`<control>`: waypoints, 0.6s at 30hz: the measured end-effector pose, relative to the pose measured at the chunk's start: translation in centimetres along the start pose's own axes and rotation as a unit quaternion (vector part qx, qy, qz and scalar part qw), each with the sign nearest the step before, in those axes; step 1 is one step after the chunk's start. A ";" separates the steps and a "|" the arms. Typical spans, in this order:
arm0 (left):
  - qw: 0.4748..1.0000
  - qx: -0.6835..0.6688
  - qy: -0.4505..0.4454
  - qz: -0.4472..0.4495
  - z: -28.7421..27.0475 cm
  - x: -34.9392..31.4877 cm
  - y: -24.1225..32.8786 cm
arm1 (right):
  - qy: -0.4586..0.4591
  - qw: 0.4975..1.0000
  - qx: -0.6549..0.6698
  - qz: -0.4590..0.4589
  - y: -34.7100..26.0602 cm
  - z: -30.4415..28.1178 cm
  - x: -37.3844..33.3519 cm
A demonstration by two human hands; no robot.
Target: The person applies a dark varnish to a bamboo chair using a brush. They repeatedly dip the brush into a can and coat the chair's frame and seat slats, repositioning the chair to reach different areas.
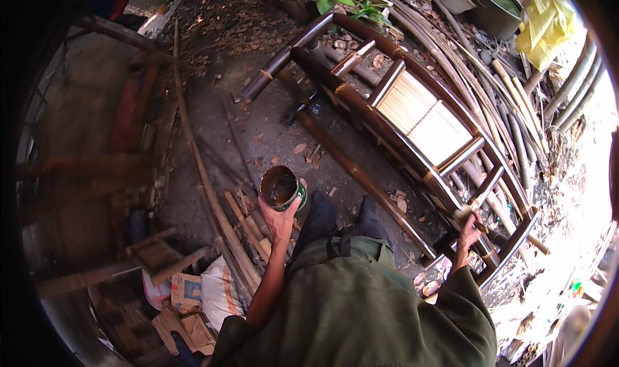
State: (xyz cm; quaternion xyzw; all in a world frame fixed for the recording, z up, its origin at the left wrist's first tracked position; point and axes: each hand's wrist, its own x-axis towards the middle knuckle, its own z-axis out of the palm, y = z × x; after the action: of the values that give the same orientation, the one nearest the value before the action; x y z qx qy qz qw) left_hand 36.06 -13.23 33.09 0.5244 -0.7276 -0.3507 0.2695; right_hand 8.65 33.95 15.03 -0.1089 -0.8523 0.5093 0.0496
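Observation:
My left hand [281, 220] is wrapped round an open green can [301, 194] with dark, shiny liquid [282, 189] inside. The can is tilted a little, and its rim is coated brown. My right hand [469, 238] grips a paintbrush [462, 213] with pale bristles; most of its handle is hidden in my fingers. The bristles are at a rail near the close right end of a dark brown, glossy bamboo bench [393, 135]. A pale slatted panel [422, 115] fills part of the bench's frame. Whether the bristles touch the rail I cannot tell.
Long bamboo poles [445, 51] lie behind the bench, by buckets [495, 12] and a yellow plastic sheet [547, 25]. A long pole [193, 141] and cut bamboo pieces [248, 222] lie to my left. A white sack [220, 289] and cardboard boxes [186, 293] are at lower left.

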 end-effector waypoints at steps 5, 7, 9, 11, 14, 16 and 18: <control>0.998 -0.038 0.025 -0.049 -1.9 0.4 -1.3 | 0.231 0.878 -0.417 0.034 5.2 0.6 0.0; 0.997 -0.058 0.032 -0.034 -2.0 1.1 -1.9 | 0.221 0.921 -0.250 -0.200 7.5 5.6 -1.4; 0.996 -0.074 0.046 -0.023 -3.0 1.5 -4.5 | 0.082 0.982 -0.105 -0.136 -1.2 11.9 -5.4; 0.994 -0.078 0.050 -0.054 -4.2 2.1 -5.9 | -0.132 0.985 0.063 -0.094 -8.0 17.7 -7.2; 0.994 -0.068 0.047 -0.072 -5.4 4.1 -7.0 | -0.289 0.953 0.076 -0.051 -18.1 24.3 -11.0; 0.995 -0.075 0.056 -0.046 -6.3 6.3 -9.0 | -0.302 0.946 0.089 -0.073 -21.5 29.4 -13.6; 0.994 -0.062 0.056 -0.067 -7.6 8.9 -10.2 | -0.344 0.936 0.063 -0.025 -25.4 32.5 -16.6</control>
State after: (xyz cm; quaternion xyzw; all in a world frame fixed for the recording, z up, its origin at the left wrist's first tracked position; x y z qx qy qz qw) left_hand 45.01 -25.47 29.84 0.5732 -0.6512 -0.3828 0.3174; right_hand 15.00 -9.44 22.38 0.0974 -0.7858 0.5667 -0.2276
